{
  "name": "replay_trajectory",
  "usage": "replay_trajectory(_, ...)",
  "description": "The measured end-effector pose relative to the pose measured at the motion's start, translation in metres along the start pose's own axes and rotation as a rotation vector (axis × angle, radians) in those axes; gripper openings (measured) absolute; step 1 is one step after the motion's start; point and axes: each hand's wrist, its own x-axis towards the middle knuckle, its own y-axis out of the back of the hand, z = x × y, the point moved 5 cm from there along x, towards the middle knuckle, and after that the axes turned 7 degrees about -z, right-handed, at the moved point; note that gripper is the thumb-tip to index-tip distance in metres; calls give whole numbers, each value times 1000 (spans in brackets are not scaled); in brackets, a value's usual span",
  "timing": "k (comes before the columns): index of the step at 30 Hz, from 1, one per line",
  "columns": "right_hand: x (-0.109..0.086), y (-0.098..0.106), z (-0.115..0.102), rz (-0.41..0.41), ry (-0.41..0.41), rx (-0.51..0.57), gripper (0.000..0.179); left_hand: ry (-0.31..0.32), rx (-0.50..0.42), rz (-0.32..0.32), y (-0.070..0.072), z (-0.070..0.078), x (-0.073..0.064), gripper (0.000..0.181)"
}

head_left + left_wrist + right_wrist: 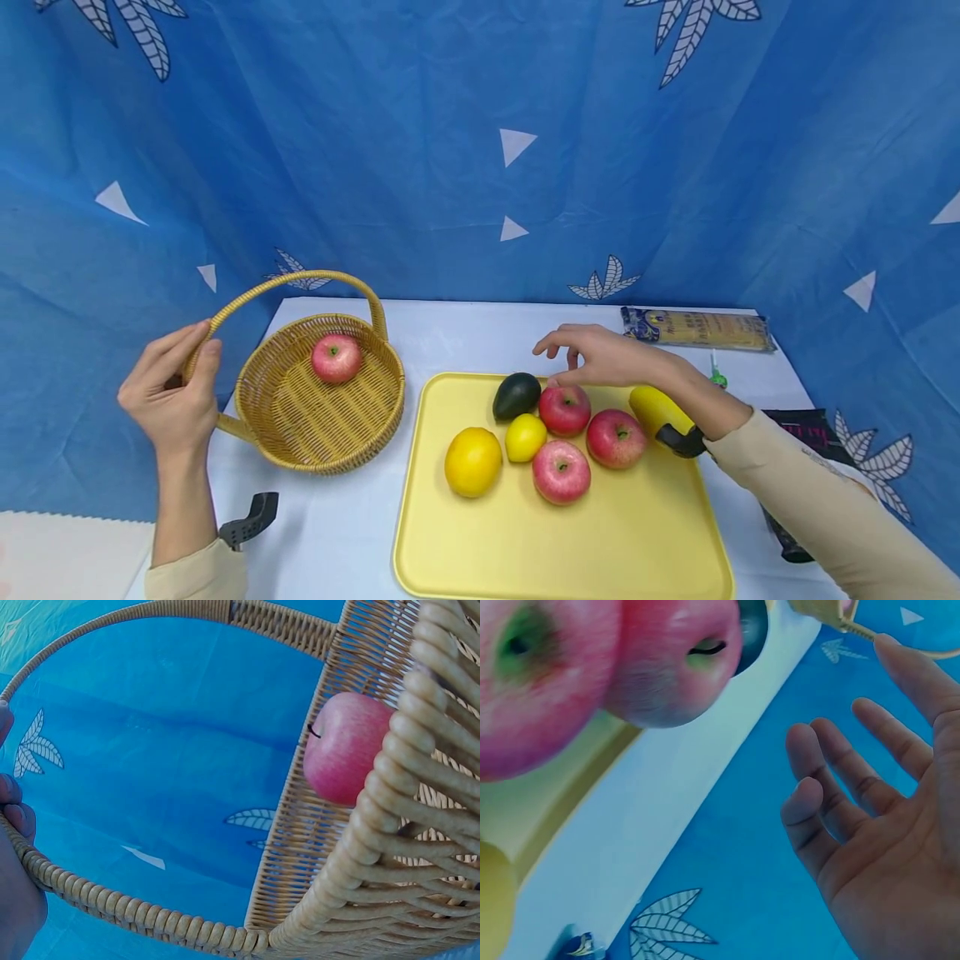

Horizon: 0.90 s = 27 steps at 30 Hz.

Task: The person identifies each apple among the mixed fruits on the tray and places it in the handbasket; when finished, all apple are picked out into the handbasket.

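Observation:
My left hand point(168, 392) grips the handle point(258, 287) of a round wicker basket point(255, 392) at its left side. One pink-red apple point(346, 750) lies inside the basket. Over the back edge of a yellow tray point(570, 550), my right hand point(877, 795) hangs with loosely bent, spread fingers and nothing in them. Closest to it are a red apple point(564, 410) and a dark green avocado point(516, 396). Two more apples, one redder point(617, 438) and one pinker point(562, 472), lie on the tray beside a lemon point(526, 437) and a larger orange-yellow fruit point(473, 462).
A long yellow fruit point(656, 408) sits partly under my right wrist. Behind the tray lies a long packet point(697, 328), with a small green item point(718, 377) near it. A black packet point(806, 433) is at the right, partly covered by my sleeve. A blue curtain point(450, 167) closes off the back.

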Motion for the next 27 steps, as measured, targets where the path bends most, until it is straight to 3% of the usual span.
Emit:
replay_trajectory(8, -7, -12, 18, -75, -48, 57, 48, 3, -6, -5, 0, -1, 0, 19)
replay_trajectory(15, -8, -29, 35, -149, -144, 120, 54, -3, -27, -4, -1, -2, 0, 19)
replay_trajectory(27, -10, -43, 47, -216, -114, 157, 64, -2, 6, -21, 2, -7, 0, 18)
